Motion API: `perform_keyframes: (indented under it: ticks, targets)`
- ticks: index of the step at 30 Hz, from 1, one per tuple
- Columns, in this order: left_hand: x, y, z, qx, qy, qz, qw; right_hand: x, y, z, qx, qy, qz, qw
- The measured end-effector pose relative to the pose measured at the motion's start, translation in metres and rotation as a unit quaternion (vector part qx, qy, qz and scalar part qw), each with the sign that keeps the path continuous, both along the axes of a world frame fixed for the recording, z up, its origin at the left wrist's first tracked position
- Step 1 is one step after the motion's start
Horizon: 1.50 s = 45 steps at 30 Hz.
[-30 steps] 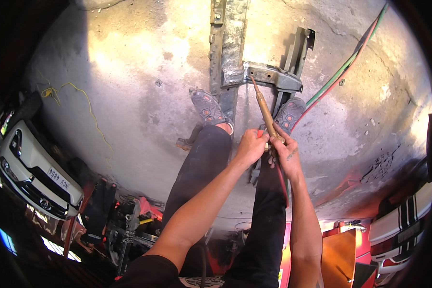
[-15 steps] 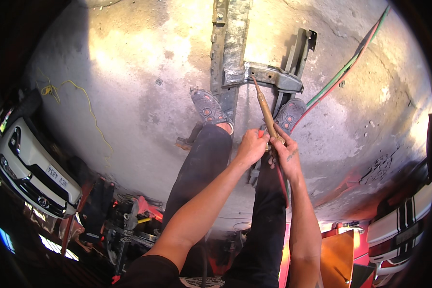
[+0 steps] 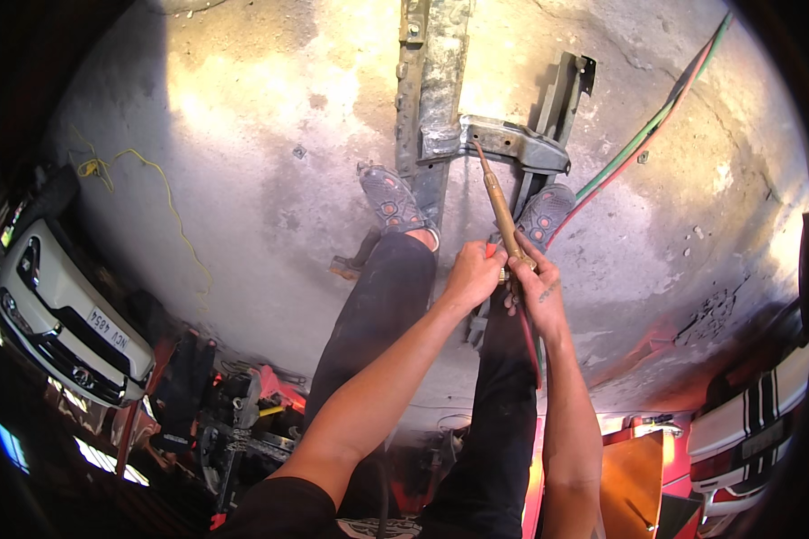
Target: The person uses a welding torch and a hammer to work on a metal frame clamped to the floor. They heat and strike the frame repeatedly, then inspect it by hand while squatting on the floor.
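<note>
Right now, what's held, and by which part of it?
Brass torch, by its rear end, in the grip of the right hand. Left hand is there too, small red item showing; its exact hold can't be told.

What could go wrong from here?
1. Torch is aimed past the right shoe; if lit, sparks might land on it.
2. Hoses run beside that shoe; a step could snag them.
3. Left hand and right hand are bare; hot metal could burn them.
</note>
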State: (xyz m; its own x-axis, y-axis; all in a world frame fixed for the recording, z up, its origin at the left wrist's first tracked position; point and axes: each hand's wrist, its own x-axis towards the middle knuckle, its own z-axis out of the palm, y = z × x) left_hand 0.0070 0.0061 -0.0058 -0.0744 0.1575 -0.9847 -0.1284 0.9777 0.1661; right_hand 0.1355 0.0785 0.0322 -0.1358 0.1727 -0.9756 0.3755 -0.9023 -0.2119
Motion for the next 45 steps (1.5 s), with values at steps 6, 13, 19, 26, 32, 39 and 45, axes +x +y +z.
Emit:
perform_keyframes:
  ticks: [6,13,19,26,32,39,45]
  targets:
    - [-0.001,-0.003,-0.003,0.012,0.005,-0.017,1.0,0.0,-0.001,-0.001,0.005,-0.001,0.018,1.0]
    - [-0.001,-0.003,0.0,0.025,-0.014,0.025,0.999,-0.002,0.002,0.001,0.003,-0.003,0.019,1.0]
    - [0.003,-0.007,-0.004,0.029,-0.016,0.04,0.999,-0.005,0.002,0.004,0.003,-0.009,0.016,1.0]
    - [-0.001,-0.001,0.006,0.02,-0.022,0.053,0.998,-0.002,0.0,-0.001,0.002,0.001,0.016,1.0]
    - [0.006,-0.002,0.004,0.025,0.058,0.089,0.994,-0.007,0.006,0.002,0.008,-0.005,0.044,0.999]
    - [-0.01,-0.004,-0.006,0.079,0.121,0.193,0.97,-0.011,0.014,0.007,0.023,-0.002,0.06,0.998]
    - [-0.03,0.001,-0.008,0.074,0.136,0.254,0.955,-0.012,0.018,0.01,0.029,-0.001,0.058,0.998]
